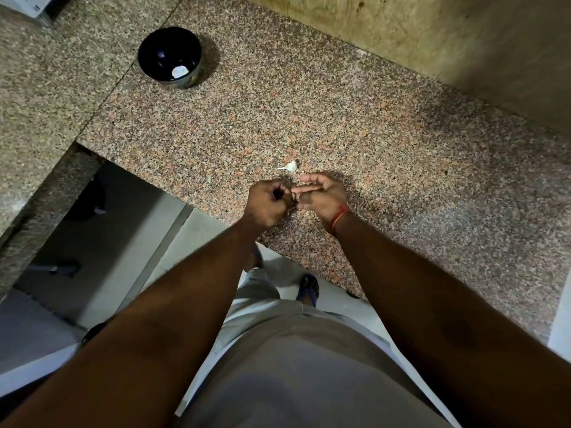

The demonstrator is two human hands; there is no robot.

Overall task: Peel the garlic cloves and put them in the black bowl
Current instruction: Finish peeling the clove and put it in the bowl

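With my two hands pressed close together just above the counter [386,143], I'm working at something tiny between them, and it is too hidden to name for sure. My left hand [268,202] is curled into a tight grip, fingers folded in, apparently pinching a clove or its skin at the spot where the hands meet. My right hand [321,197] has its fingers stretched towards the left, thumb tucked underneath; whether that grip actually clamps anything I cannot tell. A red thread [337,216] circles my right wrist.

Just beyond my fingertips a white garlic piece [289,166] lies on the counter, tail pointing left; skin or clove, hard to say. Well away, up to the left, stands the black bowl [169,55], with one pale peeled clove [179,71] lying inside it.

The risk, as I judge it: my hands sit near the counter's front edge, so a slippery clove popping out of the pinch could drop to the floor. The long reach to the bowl invites a fumble too.
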